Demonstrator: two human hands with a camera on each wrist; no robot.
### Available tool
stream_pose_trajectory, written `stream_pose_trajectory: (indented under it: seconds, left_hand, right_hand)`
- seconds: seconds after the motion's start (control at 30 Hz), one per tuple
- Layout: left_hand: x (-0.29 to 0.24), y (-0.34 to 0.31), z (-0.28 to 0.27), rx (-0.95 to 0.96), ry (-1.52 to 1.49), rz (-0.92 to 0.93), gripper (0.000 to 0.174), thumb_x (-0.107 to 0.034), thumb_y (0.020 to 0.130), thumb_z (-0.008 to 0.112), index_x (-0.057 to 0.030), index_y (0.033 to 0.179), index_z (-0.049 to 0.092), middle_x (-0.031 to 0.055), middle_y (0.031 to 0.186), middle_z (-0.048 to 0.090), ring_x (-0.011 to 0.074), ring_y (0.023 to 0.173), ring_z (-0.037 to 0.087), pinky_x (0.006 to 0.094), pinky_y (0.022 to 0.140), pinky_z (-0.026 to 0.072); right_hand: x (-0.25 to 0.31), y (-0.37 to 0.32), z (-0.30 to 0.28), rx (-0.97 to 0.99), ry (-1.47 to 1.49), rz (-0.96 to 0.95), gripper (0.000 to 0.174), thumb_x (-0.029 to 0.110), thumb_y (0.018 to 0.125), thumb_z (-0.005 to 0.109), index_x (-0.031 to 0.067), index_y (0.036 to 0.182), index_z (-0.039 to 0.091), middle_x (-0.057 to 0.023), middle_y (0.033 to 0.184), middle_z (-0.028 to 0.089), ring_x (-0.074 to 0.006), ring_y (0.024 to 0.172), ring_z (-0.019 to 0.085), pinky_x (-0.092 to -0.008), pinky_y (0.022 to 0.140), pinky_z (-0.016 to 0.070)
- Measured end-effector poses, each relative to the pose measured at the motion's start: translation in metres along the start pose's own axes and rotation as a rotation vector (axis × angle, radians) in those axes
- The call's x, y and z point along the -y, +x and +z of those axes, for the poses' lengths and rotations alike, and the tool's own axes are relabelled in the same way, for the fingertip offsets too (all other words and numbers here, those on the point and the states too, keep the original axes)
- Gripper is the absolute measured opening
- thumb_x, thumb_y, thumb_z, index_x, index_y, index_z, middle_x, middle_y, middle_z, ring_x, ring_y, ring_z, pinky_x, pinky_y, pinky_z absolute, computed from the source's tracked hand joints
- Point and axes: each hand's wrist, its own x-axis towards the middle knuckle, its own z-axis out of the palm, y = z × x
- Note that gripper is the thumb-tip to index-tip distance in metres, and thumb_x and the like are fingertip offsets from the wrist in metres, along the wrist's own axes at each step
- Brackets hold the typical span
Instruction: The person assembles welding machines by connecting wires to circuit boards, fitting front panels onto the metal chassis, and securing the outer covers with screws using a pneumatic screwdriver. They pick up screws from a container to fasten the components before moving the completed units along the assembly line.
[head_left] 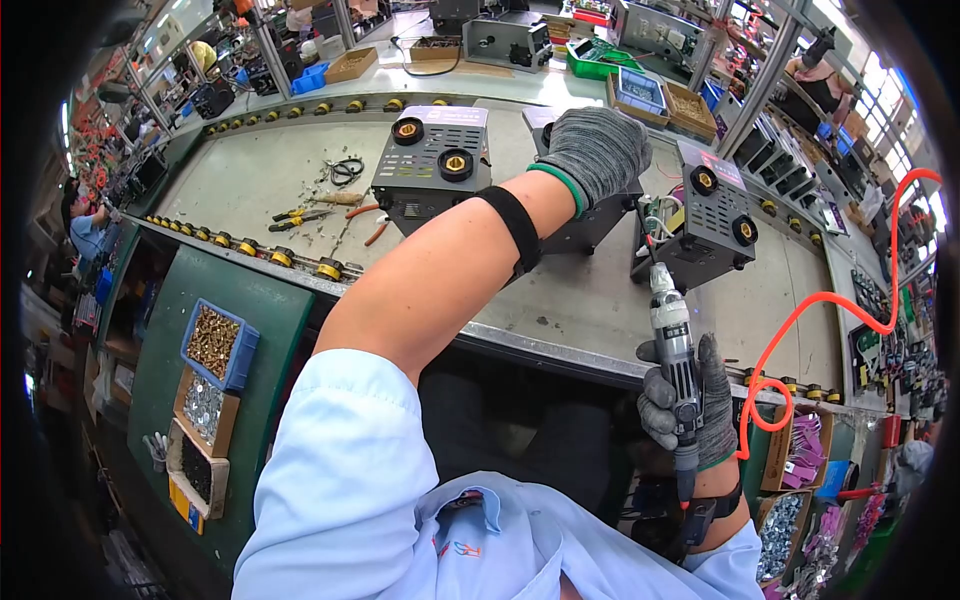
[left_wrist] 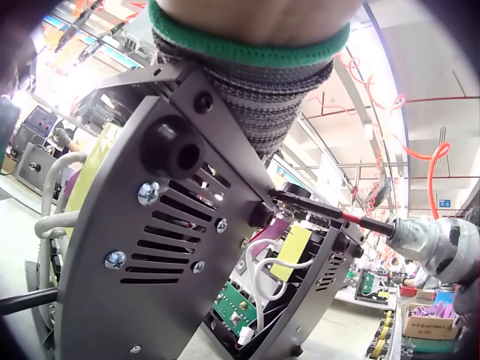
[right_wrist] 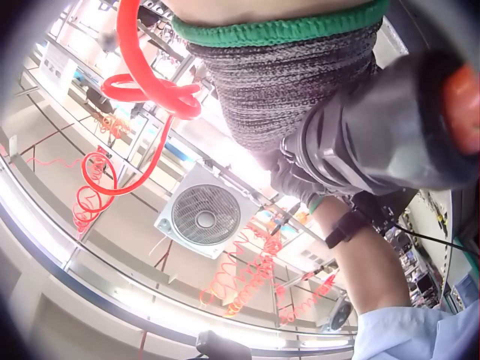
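Observation:
My left hand (head_left: 600, 150), in a grey knit glove, grips the top of the middle dark metal case (left_wrist: 161, 225); its fingertips are hidden behind it. This case shows vent slots, screws and black round feet. My right hand (head_left: 715, 400), gloved alike, holds a power screwdriver (head_left: 675, 340) with fingers wrapped round its body. In the left wrist view the long screwdriver bit (left_wrist: 322, 206) reaches to the edge of the gripped case. Beside it stands a second case (head_left: 705, 220), its side showing white wires and a green circuit board (left_wrist: 234, 306).
A third case (head_left: 430, 165) stands at left on the bench (head_left: 250, 165). Pliers (head_left: 298, 218), black-handled scissors (head_left: 346, 170) and scraps lie further left. A blue bin of brass screws (head_left: 213, 340) sits at lower left. An orange coiled hose (head_left: 800, 310) hangs at right.

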Motion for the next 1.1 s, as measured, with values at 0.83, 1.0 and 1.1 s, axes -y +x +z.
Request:
stream_pose_trajectory:
  seconds: [0.83,1.0,1.1]
  left_hand:
    - [-0.007,-0.027,-0.011,-0.187,-0.181,-0.022,0.040,-0.042,0.096,0.057,-0.0079,0.087,0.075,0.0168,0.083,0.072,0.0364,0.082,0.071,0.0509,0.076,0.0551]
    - [-0.012,-0.151,-0.012,-0.407,-0.527,0.015,0.031,-0.034,0.095,0.065,-0.0056,0.085,0.070,0.0149,0.075,0.066,0.0332,0.072,0.068,0.0426,0.068,0.0543]
    - [0.025,-0.236,-0.002,-0.031,-0.594,-0.380,0.037,-0.042,0.091,0.069,-0.0052,0.096,0.069,0.0146,0.081,0.068,0.0318,0.079,0.069,0.0442,0.074,0.0542]
  right_hand:
    - [-0.001,0.008,-0.006,-0.049,-0.231,-0.019,0.086,0.070,0.096,0.050,-0.0057,0.137,0.049,-0.0118,0.077,0.062,-0.0247,0.055,0.061,-0.0351,0.039,0.0528]
    - [-0.017,-0.012,-0.014,-0.151,-0.448,-0.105,0.082,0.071,0.094,0.053,0.0001,0.134,0.053,-0.0095,0.076,0.063,-0.0216,0.054,0.059,-0.0318,0.040,0.0515]
    - [-0.037,-0.030,-0.031,-0.203,-0.612,-0.126,0.083,0.070,0.088,0.063,0.0008,0.133,0.054,-0.0101,0.076,0.065,-0.0210,0.055,0.063,-0.0302,0.041,0.0529]
